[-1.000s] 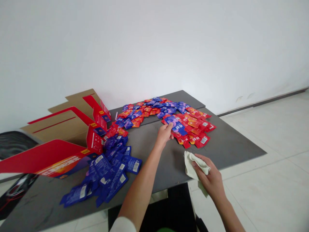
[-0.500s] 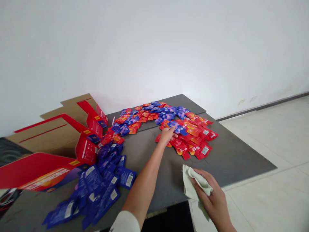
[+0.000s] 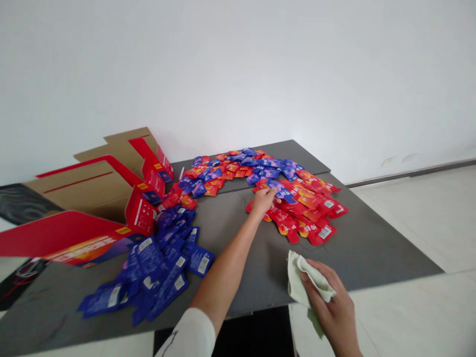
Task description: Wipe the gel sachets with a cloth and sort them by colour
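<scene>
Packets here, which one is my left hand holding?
The blue packet in your left hand, over the red packets; its colour sets it apart from them.

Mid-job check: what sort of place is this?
Probably an indoor workroom or storeroom, though I can't be sure. A flat grey table bears heaps of flat red and blue printed packets and open red-and-brown cardboard boxes, with a plain white wall behind.
</scene>
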### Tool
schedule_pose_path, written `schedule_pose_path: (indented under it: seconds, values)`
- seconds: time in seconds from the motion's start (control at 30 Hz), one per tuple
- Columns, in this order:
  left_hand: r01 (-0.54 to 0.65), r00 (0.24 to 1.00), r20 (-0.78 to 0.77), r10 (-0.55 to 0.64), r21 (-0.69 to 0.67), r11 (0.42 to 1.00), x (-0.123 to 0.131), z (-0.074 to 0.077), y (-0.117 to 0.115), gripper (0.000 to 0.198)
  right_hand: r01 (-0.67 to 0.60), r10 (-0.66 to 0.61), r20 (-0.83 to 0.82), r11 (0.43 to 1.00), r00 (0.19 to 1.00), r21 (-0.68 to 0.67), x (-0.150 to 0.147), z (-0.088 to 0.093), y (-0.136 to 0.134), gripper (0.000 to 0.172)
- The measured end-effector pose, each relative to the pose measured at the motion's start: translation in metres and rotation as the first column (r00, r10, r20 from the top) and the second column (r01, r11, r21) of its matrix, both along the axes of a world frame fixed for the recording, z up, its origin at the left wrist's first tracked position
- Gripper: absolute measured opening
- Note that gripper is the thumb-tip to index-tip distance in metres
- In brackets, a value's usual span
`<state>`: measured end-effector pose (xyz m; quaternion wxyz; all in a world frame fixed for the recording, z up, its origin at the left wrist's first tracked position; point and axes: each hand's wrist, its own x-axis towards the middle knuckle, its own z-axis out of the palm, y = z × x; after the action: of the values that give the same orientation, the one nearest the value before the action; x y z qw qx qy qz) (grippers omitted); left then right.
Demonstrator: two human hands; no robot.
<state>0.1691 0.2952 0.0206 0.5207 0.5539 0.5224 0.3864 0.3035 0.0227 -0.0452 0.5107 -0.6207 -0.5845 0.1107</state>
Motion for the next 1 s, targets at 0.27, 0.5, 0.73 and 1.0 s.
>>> schedule_pose_path:
  seconds: [0.27,0.5,0.73,1.0]
  values:
    - [-0.275,0.955,-0.075,0.288,0.153,0.949,-0.107,0.044,-0.025,0.045,0.004,-0.006,-0.021,0.998,1.000,-0.063,0.005,-0.004,-0.001,0.045]
    - [-0.220,0.874,-0.419,0.246,0.110,0.969,-0.256,0.090,-0.056,0.033,0.046,-0.055,-0.057,0.988,0.997,-0.145,0.005,-0.001,-0.005,0.052]
    - [-0.189,0.779,-0.616,0.114,-0.057,0.980,-0.335,0.114,-0.091,0.030,0.057,-0.074,-0.086,0.980,0.994,-0.188,0.002,0.005,-0.005,0.056]
    - [0.022,0.806,-0.580,-0.123,-0.177,0.984,-0.365,0.125,-0.121,0.044,0.083,-0.103,-0.077,0.971,0.992,-0.225,0.002,0.006,-0.006,0.059]
